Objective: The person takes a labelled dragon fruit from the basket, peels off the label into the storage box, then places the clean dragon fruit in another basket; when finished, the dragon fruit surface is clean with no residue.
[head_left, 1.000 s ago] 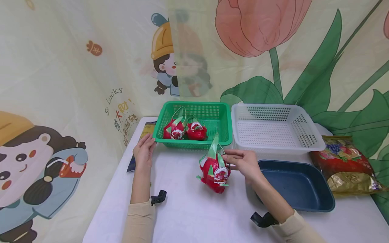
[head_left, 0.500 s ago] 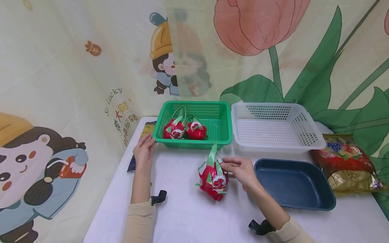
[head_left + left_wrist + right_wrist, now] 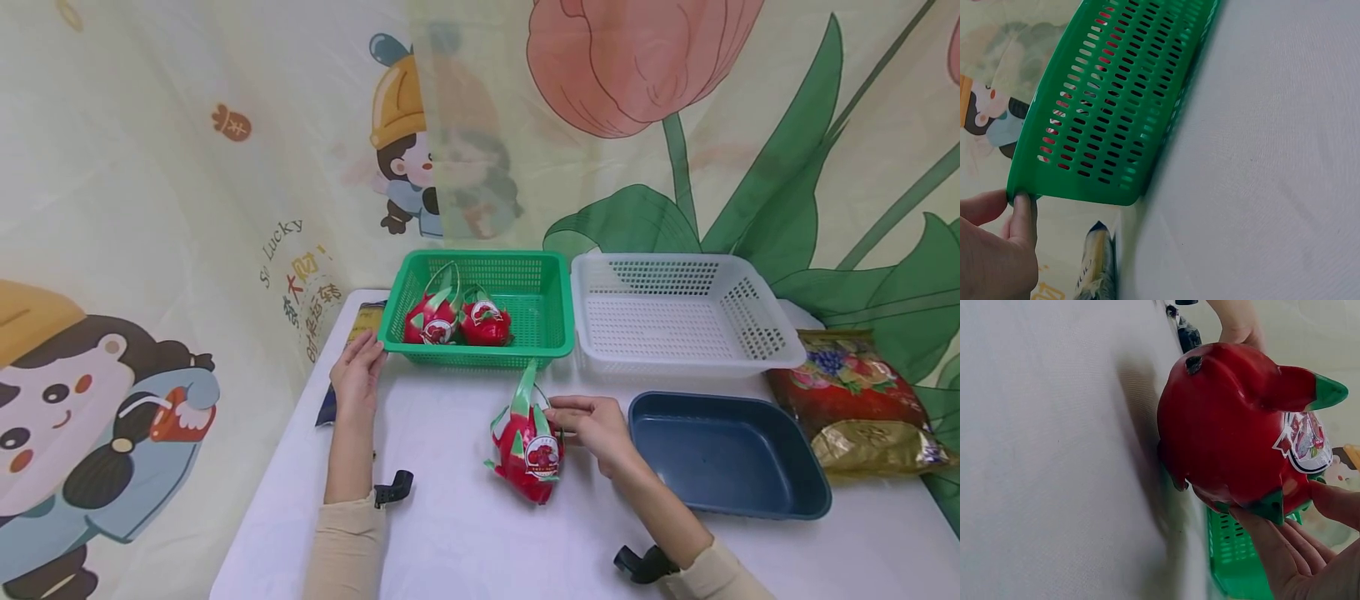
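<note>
Right hand [image 3: 597, 430] pinches labelled dragon fruit [image 3: 522, 450]; left hand [image 3: 356, 375], basket [image 3: 476, 357] rim; backdrop [image 3: 315, 150]: "So Lucky"

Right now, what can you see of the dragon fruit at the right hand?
The dragon fruit looks glossy and red, with green-tipped scales, long green leaves at one end and a dark spot at the other. A white-edged label with a fruit picture faces up. The right hand pinches it between thumb and fingers near the leafy end, which points toward the green basket. It is over the white tablecloth; contact there is unclear.
</note>
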Tool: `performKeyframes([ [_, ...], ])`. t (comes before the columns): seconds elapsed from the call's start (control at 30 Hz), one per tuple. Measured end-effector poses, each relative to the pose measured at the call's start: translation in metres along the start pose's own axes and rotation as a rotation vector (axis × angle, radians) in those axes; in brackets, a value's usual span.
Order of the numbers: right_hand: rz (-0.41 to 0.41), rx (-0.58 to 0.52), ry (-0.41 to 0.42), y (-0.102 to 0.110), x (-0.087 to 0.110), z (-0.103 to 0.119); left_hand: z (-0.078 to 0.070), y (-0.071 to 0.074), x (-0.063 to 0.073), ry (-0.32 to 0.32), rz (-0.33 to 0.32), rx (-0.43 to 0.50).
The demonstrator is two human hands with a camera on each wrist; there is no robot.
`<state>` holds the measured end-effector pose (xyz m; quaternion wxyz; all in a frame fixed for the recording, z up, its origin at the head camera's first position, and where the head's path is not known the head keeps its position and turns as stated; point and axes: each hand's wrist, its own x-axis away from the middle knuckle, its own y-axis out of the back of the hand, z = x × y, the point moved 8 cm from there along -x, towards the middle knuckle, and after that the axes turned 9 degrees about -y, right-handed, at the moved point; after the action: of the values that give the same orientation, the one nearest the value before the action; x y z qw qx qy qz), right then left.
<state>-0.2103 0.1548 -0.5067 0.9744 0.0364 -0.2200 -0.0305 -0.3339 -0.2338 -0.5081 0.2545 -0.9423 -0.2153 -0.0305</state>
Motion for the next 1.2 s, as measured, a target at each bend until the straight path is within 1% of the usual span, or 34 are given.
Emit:
performKeyframes([
  [0.1,0.004,0.013,-0.02,-0.001,-0.001,-0.001,0.001,0.0,0.0,0.002,-0.002,0.003],
  [0.27,-0.018,0.021,-0.056,0.001,-0.007,-0.003,0.0,0.0,0.001,-0.004,-0.003,0.006],
  [0.6,-0.051,0.053,-0.077,0.004,-0.018,-0.002,0.0,-0.001,0.001,-0.003,-0.005,0.005],
  [0.8,-0.047,0.08,-0.097,0.003,-0.026,-0.003,0.0,-0.001,0.002,0.002,-0.013,0.008],
  [0.93,-0.045,0.089,-0.093,0.003,-0.029,-0.002,0.0,-0.001,0.003,-0.003,-0.005,-0.014],
  [1.03,-0.038,0.108,-0.073,0.002,-0.03,-0.001,0.002,0.0,0.005,-0.005,0.006,-0.029],
  [1.1,-0.03,0.127,-0.053,0.0,-0.03,0.001,0.004,0.0,0.009,0.001,0.021,-0.049],
  [1.2,-0.022,0.147,-0.025,-0.003,-0.031,0.003,0.009,-0.002,0.015,0.029,0.05,-0.074],
])
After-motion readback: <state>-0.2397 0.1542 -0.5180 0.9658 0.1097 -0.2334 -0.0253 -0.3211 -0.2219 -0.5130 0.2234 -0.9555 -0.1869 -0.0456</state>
